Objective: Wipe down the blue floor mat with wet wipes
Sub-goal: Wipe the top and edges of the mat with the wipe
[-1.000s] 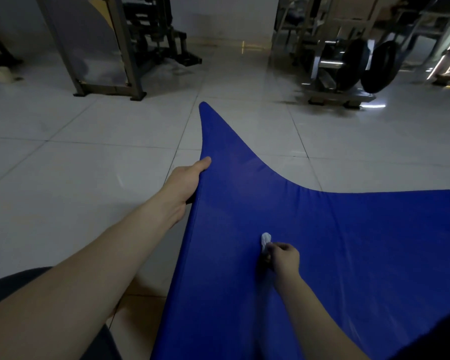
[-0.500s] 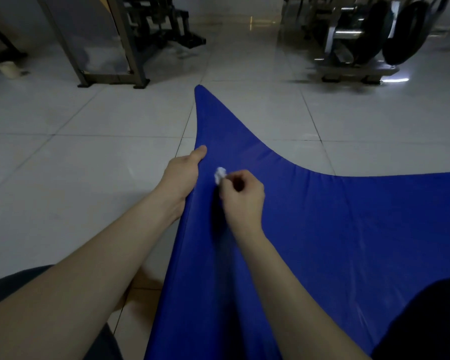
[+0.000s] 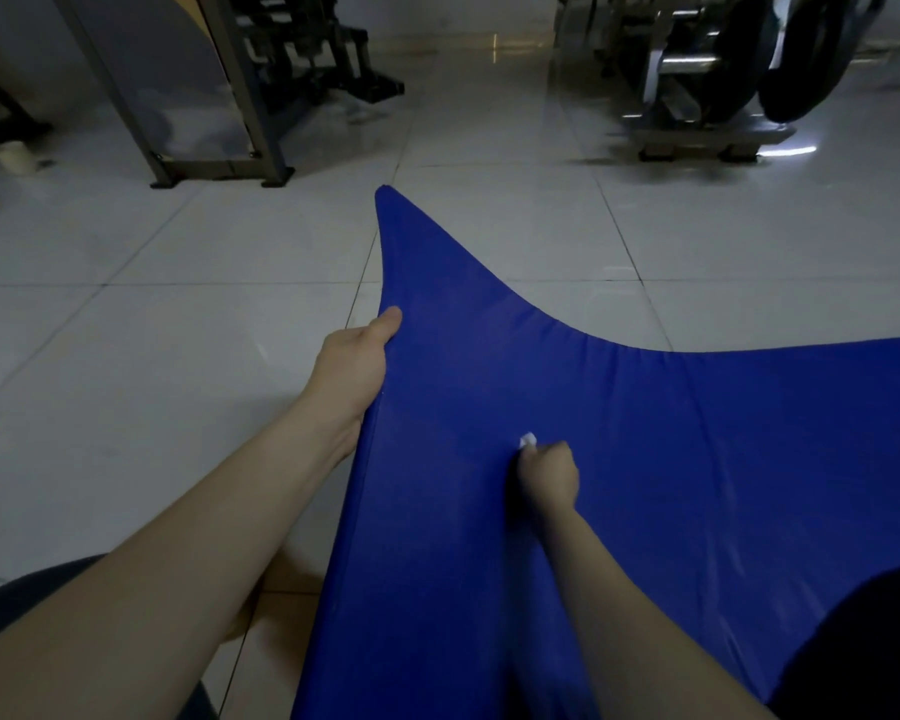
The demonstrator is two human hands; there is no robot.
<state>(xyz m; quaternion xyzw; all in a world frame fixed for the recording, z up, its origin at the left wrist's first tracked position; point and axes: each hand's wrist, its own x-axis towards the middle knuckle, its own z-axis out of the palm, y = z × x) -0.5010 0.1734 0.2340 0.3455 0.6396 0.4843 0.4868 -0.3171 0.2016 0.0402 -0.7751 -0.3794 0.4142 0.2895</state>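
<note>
Right fingers (image 3: 553, 452) tight around wipe (image 3: 527, 440) on mat (image 3: 645, 459) (left hand (image 3: 352, 366) around edge); machines (image 3: 707, 70) beyond.

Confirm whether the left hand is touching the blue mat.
Touching. The head view shows the left hand gripping the side edge of the mat, with the thumb lying on the blue top surface and no gap between them.

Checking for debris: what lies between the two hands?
Head view: only bare blue floor mat between the left hand and the right hand pinching a white wipe.
</note>
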